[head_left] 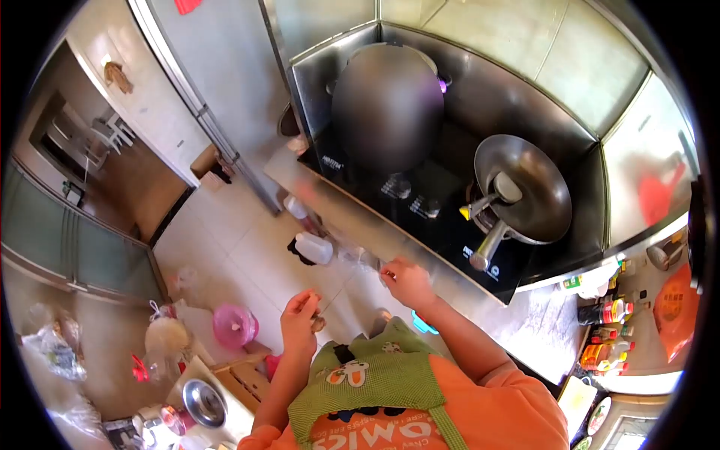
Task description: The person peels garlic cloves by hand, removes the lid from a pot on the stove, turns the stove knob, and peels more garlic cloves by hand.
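Observation:
My left hand (301, 322) is raised in front of the green apron (375, 375), its fingers curled together around something small and brownish that I cannot make out. Near the stove's front edge is my right hand (406, 280), with thumb and fingers pinched; a thin clear thing seems to show at its fingertips, too faint to name. Beyond the right hand, a dark wok (536, 187) with a ladle (506, 187) in it rests on the black stove (442, 217).
A large pot, blurred over, stands on the stove's far burner, before a metal splash guard (495, 90). Bottles (607, 311) line the right. A white jug (313, 248) stands on the floor (240, 255). A pink tub (235, 326) and metal lid (204, 403) are at left.

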Motion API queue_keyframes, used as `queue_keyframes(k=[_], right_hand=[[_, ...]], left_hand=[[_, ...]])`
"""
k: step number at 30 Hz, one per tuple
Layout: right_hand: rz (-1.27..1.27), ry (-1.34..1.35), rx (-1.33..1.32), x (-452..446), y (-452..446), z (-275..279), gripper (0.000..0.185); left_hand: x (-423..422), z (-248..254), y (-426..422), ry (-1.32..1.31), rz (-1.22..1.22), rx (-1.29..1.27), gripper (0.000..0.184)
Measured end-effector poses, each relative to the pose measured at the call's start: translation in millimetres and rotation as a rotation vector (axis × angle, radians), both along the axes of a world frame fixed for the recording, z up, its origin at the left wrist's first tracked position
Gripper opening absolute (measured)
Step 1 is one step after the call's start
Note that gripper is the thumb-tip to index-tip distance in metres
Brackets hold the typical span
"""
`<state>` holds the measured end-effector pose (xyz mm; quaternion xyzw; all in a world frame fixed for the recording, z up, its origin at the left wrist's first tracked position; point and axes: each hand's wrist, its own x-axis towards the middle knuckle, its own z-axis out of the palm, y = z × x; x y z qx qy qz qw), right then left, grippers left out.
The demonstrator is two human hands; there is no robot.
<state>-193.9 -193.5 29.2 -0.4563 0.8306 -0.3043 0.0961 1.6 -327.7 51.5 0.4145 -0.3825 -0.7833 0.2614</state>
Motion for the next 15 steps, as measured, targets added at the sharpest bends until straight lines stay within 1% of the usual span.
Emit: queue_keyframes(k=[2, 4, 6, 10, 12, 14, 15], right_hand=[[-0.116, -0.073, -0.147, -22.4, -17.2, 7.9, 0.004], [-0.141, -0.061, -0.184, -37.9, -35.2, 14.5, 0.003], [-0.146, -0.061, -0.279, -48.5, -55.8, 24.5, 0.005], [-0.153, -0.007, -0.294, -59.0, -104.9, 47.3, 0.005], [-0.083, 0.101, -0.311, -66.3, -129.0, 56.9, 0.004], [-0.119, 0.123, -0.341, -73.4, -155.2, 100.7, 0.006], [-0.128, 0.205, -0.396, -80.5, -168.8, 127.0, 0.007]], left_hand=[[-5.9, 1.2, -18.9, -0.033, 0.069, 0.043, 0.02], [-13.5, -11.8, -39.6, -0.016, 0.041, 0.033, 0.021], [-25.7, -22.9, -59.8, 0.001, 0.046, 0.081, 0.02], [-58.3, -34.7, -101.7, 0.031, -0.018, 0.143, 0.018], [-74.7, -36.6, -127.5, -0.004, -0.089, 0.135, 0.018], [-87.0, -39.1, -159.9, 0.011, -0.147, 0.12, 0.018], [-92.0, -40.8, -177.8, 0.01, -0.169, 0.096, 0.018]])
